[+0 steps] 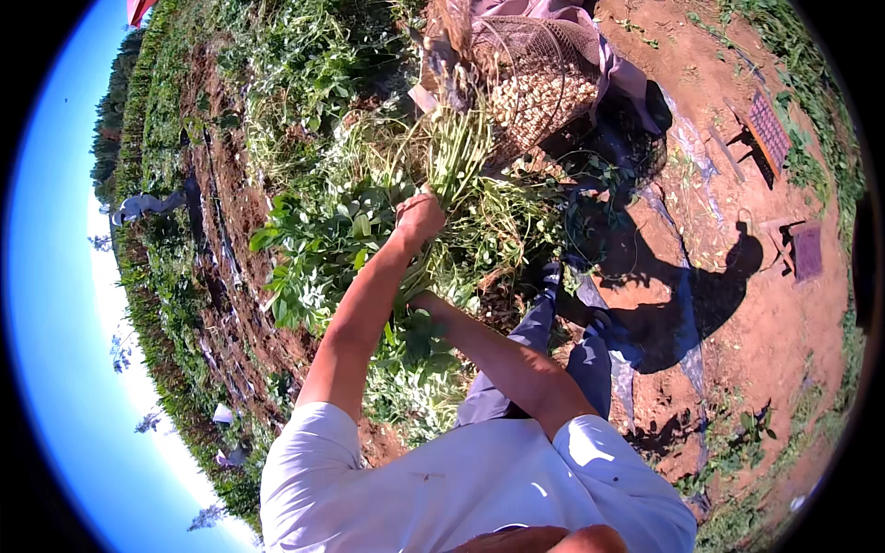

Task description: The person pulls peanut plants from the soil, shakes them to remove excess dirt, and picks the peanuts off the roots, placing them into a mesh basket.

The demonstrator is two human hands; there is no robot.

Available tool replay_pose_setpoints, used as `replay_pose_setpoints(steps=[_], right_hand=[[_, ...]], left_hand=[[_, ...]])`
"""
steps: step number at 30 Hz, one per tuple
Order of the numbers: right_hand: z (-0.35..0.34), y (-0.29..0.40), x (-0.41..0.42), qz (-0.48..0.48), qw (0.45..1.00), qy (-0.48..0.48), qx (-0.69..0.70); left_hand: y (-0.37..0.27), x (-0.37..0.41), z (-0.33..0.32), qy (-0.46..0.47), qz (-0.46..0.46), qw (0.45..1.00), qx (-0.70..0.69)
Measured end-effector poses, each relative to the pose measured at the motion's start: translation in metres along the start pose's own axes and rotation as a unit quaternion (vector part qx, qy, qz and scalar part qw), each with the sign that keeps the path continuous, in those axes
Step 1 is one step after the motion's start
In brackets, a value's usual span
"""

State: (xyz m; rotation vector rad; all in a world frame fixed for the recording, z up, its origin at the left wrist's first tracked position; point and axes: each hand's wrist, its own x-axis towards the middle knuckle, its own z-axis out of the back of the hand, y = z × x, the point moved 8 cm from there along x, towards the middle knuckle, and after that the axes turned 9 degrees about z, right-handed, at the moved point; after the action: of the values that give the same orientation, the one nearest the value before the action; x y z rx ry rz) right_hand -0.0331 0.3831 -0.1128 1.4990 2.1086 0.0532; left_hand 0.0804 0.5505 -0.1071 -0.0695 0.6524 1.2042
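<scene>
My left hand (420, 216) is closed around the stems of a bundle of leafy plants (460, 152), which look like peanut plants. The bundle's root end points away from me toward a blurred brown mass (449, 59). Nearer my body, my right hand (423, 301) is at the leafy end of the same bundle. Leaves and shadow hide most of its fingers, so its grip cannot be made out. Beyond the bundle, to the right, a mesh enclosure with hoops (577, 48) holds a heap of peanuts in their shells (543, 100). Pinkish cloth (622, 76) drapes its side.
Cut vines (511, 221) lie heaped by my feet. Plastic film (684, 297) runs along the soil at right. Two low stools, one with a red patterned seat (767, 131) and one purple (807, 250), stand there. A person (145, 206) bends over in the field at far left.
</scene>
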Motion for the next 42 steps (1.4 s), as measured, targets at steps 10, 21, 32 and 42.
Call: replay_pose_setpoints(steps=[10,21,32,42], right_hand=[[0.096,-0.082,-0.006,-0.032,0.971,0.061,-0.230],[0.110,0.233,-0.022,0.338,0.620,-0.252,-0.662],[0.108,0.338,-0.039,0.396,0.827,-0.302,-0.261],[-0.067,0.351,0.028,0.425,0.439,-0.082,-0.787]], left_hand=[[0.065,0.001,-0.115,0.014,0.024,0.996,-0.081],[0.120,-0.114,-0.037,-0.215,-0.103,0.971,-0.037],[0.180,-0.151,-0.083,-0.055,-0.024,0.996,-0.071],[0.220,-0.172,-0.131,-0.156,0.088,0.983,-0.043]])
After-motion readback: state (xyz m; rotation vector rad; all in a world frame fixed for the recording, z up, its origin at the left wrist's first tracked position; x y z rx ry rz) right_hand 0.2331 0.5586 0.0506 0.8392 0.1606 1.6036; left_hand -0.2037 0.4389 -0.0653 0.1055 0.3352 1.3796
